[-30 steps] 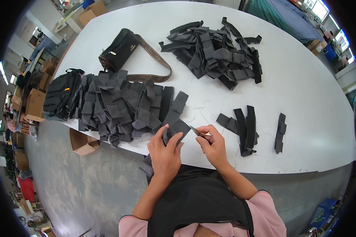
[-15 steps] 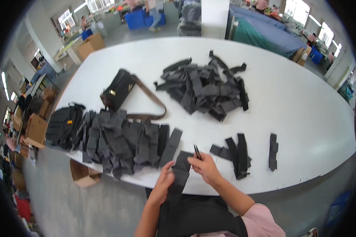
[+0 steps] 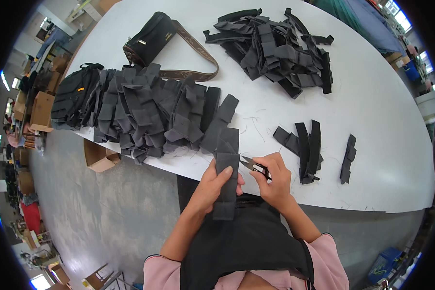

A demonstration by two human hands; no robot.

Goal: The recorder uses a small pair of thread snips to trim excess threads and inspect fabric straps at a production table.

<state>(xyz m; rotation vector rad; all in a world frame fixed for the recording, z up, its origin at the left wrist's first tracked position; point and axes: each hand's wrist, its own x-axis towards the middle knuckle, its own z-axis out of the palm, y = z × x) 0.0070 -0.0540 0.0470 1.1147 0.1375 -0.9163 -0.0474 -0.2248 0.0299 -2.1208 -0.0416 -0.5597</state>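
Head view: the left hand has its grip pinching a dark grey strip, thumb flat on the front and fingertips showing past the right edge from behind. The strip stands lengthwise before the wearer, its top end over the counter, its lower end over the black apron. The right hand's grip is closed around small snips, blades parted and pointing left, tips just beside the strip's right edge; whether they touch it, I cannot tell.

To the left, a near heap of similar strips lies along the counter's edge, against a black backpack. Beyond it sits a black bag with a brown strap. A far heap lies across the counter. Right of the snips are a small crossed pile and, apart from it, a lone strip. Loose threads lie between.
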